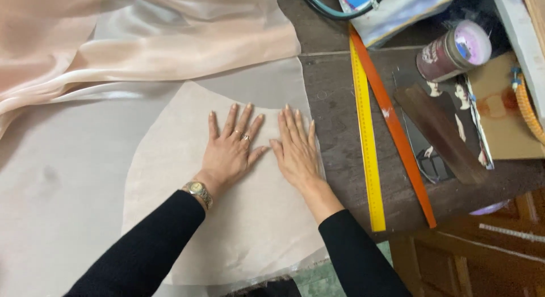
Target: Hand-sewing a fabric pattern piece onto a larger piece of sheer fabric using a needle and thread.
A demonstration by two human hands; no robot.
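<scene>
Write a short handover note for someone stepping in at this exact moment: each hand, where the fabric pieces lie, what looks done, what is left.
Left hand: flat, fingers spread, pressing on the curved beige piece.
Right hand: flat beside it, on the same piece near its right edge.
Curved beige piece lies on a sheer fabric sheet; peach satin fabric is bunched at top left.
Yellow ruler and orange ruler lie untouched on the wooden table to the right.
Done: piece laid out flat.
Left: no marks or cuts visible on it.

Two bare hands in black sleeves

The left hand (229,154) wears a ring (246,138) and a gold-and-silver wristwatch (198,190); the right hand (296,153) is unadorned. Both long black sleeves (149,246) fit closely.
</scene>
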